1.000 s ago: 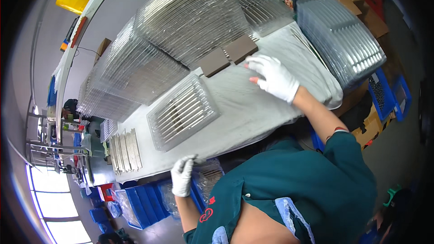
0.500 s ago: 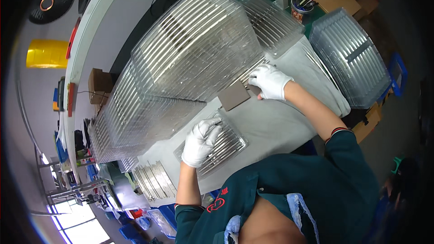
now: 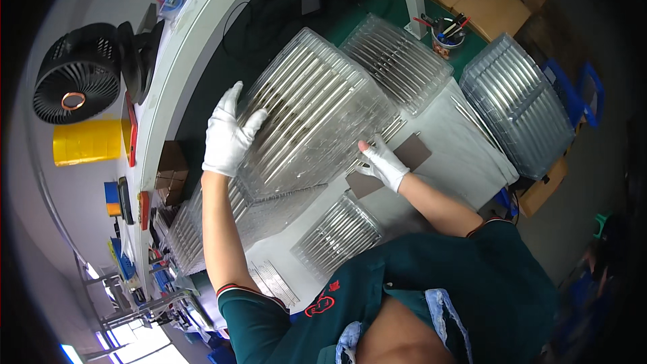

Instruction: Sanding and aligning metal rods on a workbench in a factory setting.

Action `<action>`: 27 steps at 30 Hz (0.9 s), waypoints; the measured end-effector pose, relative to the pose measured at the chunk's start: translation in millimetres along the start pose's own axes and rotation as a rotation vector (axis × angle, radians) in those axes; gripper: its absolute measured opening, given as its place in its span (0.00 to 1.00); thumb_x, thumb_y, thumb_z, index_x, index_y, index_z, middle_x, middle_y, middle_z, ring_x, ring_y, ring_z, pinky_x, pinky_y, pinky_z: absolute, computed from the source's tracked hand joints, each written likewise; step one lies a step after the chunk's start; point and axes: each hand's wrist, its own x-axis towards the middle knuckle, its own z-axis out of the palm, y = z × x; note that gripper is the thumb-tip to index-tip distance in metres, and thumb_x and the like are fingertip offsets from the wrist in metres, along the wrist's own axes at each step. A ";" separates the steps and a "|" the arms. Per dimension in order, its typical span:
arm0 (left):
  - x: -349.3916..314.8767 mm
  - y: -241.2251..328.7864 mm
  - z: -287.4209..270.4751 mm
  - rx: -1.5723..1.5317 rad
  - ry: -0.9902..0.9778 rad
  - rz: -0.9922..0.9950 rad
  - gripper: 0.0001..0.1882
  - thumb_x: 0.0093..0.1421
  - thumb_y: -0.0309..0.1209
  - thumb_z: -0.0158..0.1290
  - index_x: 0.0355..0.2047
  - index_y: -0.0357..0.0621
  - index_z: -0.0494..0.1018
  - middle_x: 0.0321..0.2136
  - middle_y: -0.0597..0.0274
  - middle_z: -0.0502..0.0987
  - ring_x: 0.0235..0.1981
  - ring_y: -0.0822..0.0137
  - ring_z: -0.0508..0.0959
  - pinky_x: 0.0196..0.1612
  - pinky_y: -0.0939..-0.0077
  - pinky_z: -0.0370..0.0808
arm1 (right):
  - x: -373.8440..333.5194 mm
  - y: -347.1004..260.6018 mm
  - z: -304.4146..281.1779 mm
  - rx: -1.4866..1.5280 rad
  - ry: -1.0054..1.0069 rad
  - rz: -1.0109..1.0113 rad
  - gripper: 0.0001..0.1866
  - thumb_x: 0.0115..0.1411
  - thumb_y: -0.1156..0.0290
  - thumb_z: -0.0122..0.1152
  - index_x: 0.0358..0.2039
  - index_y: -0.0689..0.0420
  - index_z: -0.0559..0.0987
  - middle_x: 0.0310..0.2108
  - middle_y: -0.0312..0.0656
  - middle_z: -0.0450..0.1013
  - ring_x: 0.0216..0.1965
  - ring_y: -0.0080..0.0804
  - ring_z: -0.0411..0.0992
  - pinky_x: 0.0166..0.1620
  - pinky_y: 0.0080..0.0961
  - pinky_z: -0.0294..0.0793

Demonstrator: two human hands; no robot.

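A tall stack of clear plastic trays [image 3: 296, 108] rises in the middle, with rows of shiny metal rods in its top tray. My left hand [image 3: 229, 136], in a white glove, is at the stack's left edge, thumb and fingers apart. Along the stack's near right side my right hand [image 3: 385, 164], also gloved, has its fingers spread; one fingertip shows bare. Under and beside that hand lies a flat grey-brown pad [image 3: 412, 152], partly covered. A few loose rods [image 3: 393, 127] lie against the stack. Closer to my body sits a single tray of rods [image 3: 340, 232].
Another tray stack [image 3: 397, 61] stands behind, and one more [image 3: 519, 104] at the right. Loose rods [image 3: 477, 118] lie on the grey cloth [image 3: 448, 165]. At the back is a cup of pens [image 3: 446, 37]. A white frame [image 3: 185, 47] curves along the left, near a black fan [image 3: 74, 81].
My left hand has moved from the near tray up to the tall stack's left edge, its fingers spreading. My right hand has come nearer and opened. The view has shifted.
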 end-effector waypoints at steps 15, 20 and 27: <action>63.5 -58.4 32.8 -0.279 -0.597 -0.353 0.34 0.59 0.50 0.45 0.49 0.26 0.63 0.41 0.52 0.72 0.43 0.65 0.71 0.48 0.74 0.66 | 10.8 -9.7 11.5 0.119 0.103 0.012 0.70 0.38 0.49 0.71 0.59 0.59 0.22 0.58 0.63 0.46 0.57 0.50 0.56 0.50 0.40 0.66; 55.5 -89.5 28.7 -0.258 -0.599 -0.355 0.31 0.60 0.50 0.43 0.49 0.29 0.65 0.41 0.55 0.73 0.42 0.66 0.71 0.48 0.73 0.66 | 23.0 2.9 17.9 -0.017 0.177 0.013 0.70 0.39 0.50 0.71 0.59 0.54 0.20 0.60 0.63 0.39 0.57 0.50 0.55 0.56 0.40 0.60; 58.2 -59.9 35.1 -0.454 -0.608 -0.413 0.24 0.59 0.42 0.49 0.46 0.32 0.68 0.37 0.62 0.74 0.36 0.75 0.71 0.41 0.81 0.68 | 14.3 3.5 12.1 0.057 0.140 0.052 0.68 0.42 0.54 0.71 0.59 0.51 0.20 0.56 0.62 0.50 0.45 0.42 0.66 0.44 0.33 0.69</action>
